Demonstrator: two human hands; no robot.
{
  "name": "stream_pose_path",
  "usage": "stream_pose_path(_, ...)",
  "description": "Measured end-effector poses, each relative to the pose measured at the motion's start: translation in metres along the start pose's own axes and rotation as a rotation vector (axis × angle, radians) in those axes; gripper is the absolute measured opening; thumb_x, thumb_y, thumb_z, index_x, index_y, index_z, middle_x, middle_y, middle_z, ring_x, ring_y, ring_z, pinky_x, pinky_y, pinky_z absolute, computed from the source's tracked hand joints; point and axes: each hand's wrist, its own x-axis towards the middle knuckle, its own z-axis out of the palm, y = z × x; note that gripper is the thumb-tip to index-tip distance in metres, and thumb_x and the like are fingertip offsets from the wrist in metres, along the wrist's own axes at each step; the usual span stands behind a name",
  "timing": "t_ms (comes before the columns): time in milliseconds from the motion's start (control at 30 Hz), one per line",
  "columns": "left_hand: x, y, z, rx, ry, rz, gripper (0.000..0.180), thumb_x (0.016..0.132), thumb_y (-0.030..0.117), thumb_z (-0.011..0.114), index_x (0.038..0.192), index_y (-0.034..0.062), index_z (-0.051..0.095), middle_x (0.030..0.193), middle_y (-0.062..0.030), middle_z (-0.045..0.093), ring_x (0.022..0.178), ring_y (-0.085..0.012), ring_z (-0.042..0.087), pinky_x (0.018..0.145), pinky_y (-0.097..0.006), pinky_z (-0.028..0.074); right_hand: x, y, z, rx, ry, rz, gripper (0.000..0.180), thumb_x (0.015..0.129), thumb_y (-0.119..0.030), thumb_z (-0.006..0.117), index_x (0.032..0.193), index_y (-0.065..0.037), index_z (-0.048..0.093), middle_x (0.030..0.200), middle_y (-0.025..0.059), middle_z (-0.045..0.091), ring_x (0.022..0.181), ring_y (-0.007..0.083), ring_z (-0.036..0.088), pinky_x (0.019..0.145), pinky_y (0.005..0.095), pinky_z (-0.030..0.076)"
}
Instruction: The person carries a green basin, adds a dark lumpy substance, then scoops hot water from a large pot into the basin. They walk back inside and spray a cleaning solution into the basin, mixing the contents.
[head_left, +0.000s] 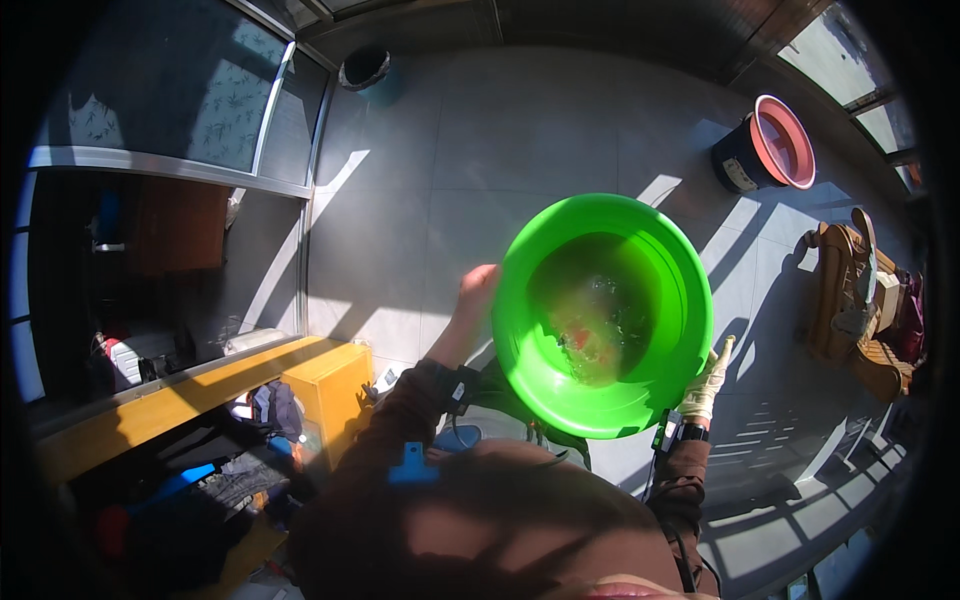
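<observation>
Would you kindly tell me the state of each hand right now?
Left hand: holding the green basin at its left side, grip partly hidden.
Right hand: holding the same basin at its lower right.

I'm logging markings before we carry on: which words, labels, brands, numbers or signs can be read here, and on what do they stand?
None can be read.
Pale label on the dark bucket: too small and blurred to read.
Green basin between the left hand and right hand: no lettering visible on the sides that show.
Wrist devices: no markings I can make out.
</observation>
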Motion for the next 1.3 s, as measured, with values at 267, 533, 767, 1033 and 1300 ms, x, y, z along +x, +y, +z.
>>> stream_pose_path(267,0.103,0.071,0.024,0.011,0.069,-0.052,0.027,0.094,0.018,0.055,0.104,-0.0054,0.064,0.088,-0.0049,0.066,0.075,-0.008,0.058,0.068,-0.024,0.047,0.048,-0.074,0.09,0.069,0.109,-0.05,0.066,0.086,-0.066,0.048,0.087,-0.003,0.068,0.068,0.0015,0.058,0.058,0.0131,0.054,0.054,0.0263,0.044)
stream_pose_path(533,0.208,0.134,0.03,-0.036,0.033,-0.02,0.027,0.096,0.017,0.055,0.105,-0.0075,0.062,0.092,-0.0069,0.066,0.078,-0.0095,0.06,0.072,-0.023,0.048,0.112,-0.141,0.17,-0.022,0.115,-0.116,0.062,0.087,-0.064,0.05,0.081,-0.005,0.068,0.062,-0.0025,0.05,0.051,0.0098,0.044,0.048,0.0245,0.037)
stream_pose_path(767,0.295,0.178,0.06,-0.044,0.2,-0.015,0.027,0.095,0.02,0.057,0.101,-0.0059,0.062,0.089,-0.0073,0.066,0.078,-0.0111,0.06,0.071,-0.024,0.049,0.23,-0.223,0.265,-0.146,0.11,-0.202,0.055,0.09,-0.053,0.054,0.08,-0.002,0.071,0.061,0.0,0.055,0.054,0.0101,0.047,0.055,0.0298,0.041)
stream_pose_path(1033,0.364,0.204,0.095,-0.092,0.364,-0.058,0.035,0.095,0.032,0.056,0.103,-0.0025,0.057,0.093,-0.0084,0.062,0.08,-0.0158,0.062,0.07,-0.029,0.053,0.356,-0.346,0.396,-0.28,0.037,-0.369,0.059,0.083,-0.06,0.061,0.076,-0.001,0.065,0.067,0.0033,0.057,0.064,0.0128,0.05,0.065,0.0288,0.043)
stream_pose_path(1300,0.444,0.233,0.124,-0.254,0.37,-0.051,0.034,0.093,0.035,0.059,0.104,0.0024,0.056,0.094,-0.0072,0.063,0.08,-0.0155,0.063,0.063,-0.03,0.054,0.428,-0.448,0.535,-0.577,0.005,-0.516,0.072,0.079,-0.069,0.057,0.086,0.002,0.066,0.085,0.014,0.066,0.081,0.0215,0.059,0.079,0.0327,0.045)
